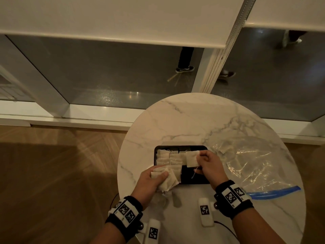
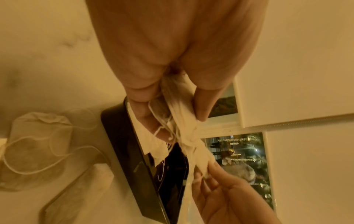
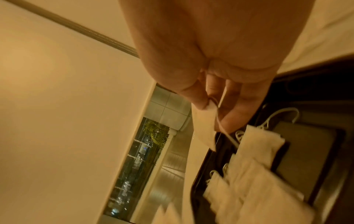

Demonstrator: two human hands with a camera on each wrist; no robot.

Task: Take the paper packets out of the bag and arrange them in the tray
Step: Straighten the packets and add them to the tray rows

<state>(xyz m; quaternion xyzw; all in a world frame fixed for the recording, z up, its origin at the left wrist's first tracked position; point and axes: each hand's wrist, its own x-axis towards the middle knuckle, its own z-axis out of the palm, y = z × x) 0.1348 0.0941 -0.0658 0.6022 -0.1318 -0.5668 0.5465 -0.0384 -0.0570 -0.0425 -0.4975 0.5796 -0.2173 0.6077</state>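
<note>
Round white marble table [image 1: 184, 120], grey-veined, glossy. Black rectangular tray [image 1: 193, 178] sits near centre; thin, soft, square paper packets [image 1: 168, 159] with string tails lie overlapped in rows across its far and left parts. Left hand [image 1: 149, 180] clutches a crumpled bunch of packets [image 1: 168, 180] over the tray's near-left corner. Right hand [image 1: 209, 164] pinches one flat packet [image 1: 191, 158] by its edge above the tray. Clear crinkled plastic bag [image 1: 255, 164] with blue zip strip lies right, holding a few packets.
</note>
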